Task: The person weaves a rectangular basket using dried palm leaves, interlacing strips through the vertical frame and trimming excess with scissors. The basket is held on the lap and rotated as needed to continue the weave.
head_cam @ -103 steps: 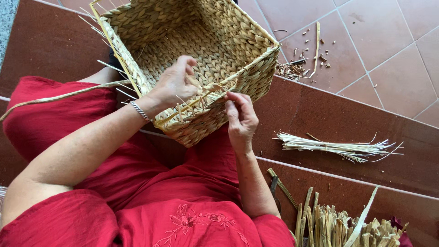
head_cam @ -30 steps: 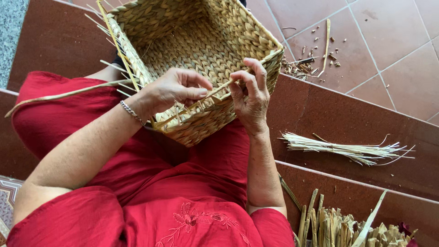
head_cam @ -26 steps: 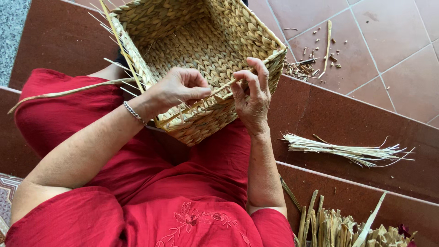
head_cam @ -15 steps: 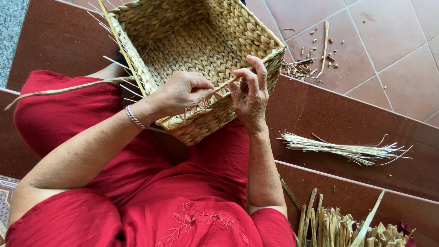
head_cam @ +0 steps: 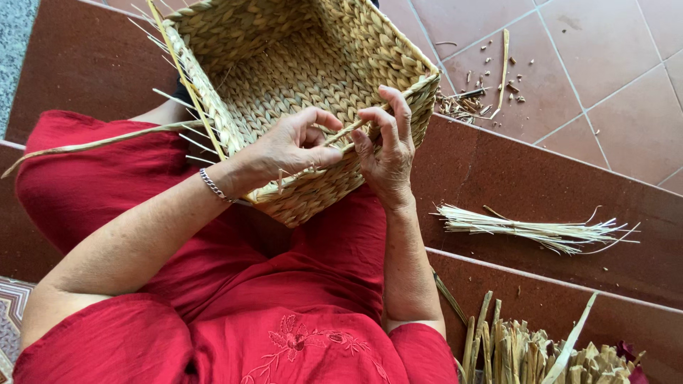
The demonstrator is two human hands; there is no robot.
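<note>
1 woven basket (head_cam: 299, 78) | left hand (head_cam: 284, 146), right hand (head_cam: 388, 146): each grip pinching rim strand (head_cam: 341, 135) | 1 straw bundle (head_cam: 533, 229)

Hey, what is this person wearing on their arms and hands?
Both arms are bare from the short red sleeves down. The left wrist carries a thin silver chain bracelet. The left hand and right hand wear no gloves, and no rings show.

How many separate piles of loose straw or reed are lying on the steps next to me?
2. A thin pale straw bundle lies on the step to the right of the basket. A thicker reed pile sits at the bottom right, partly cut off, so more may be hidden.
</note>
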